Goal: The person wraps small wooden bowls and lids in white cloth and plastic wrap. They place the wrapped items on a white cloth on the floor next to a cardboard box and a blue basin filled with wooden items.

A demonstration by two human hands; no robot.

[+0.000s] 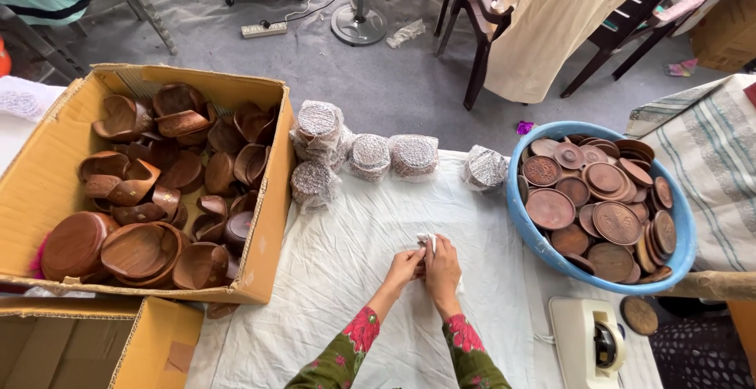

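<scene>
Matt brown corrugated cardboard box [35, 192] full of smooth, semi-glossy dark wooden bowls [138, 251]; glossy blue plastic tub [683, 231] holds round wooden discs [616, 222] with a carved, matt-to-satin face. Table covered in wrinkled, matt white cloth [346, 279], with bundles [370, 155] in clear, shiny crinkled plastic wrap. Both hands, left hand [404, 267] and right hand [442, 269], pinch a small white piece [426, 240], material unclear; sleeves are floral printed fabric.

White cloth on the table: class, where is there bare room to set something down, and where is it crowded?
Bare cloth lies between the cardboard box and the blue tub, around the hands. The far edge is crowded with wrapped bundles; a tape dispenser fills the near right corner.
</scene>
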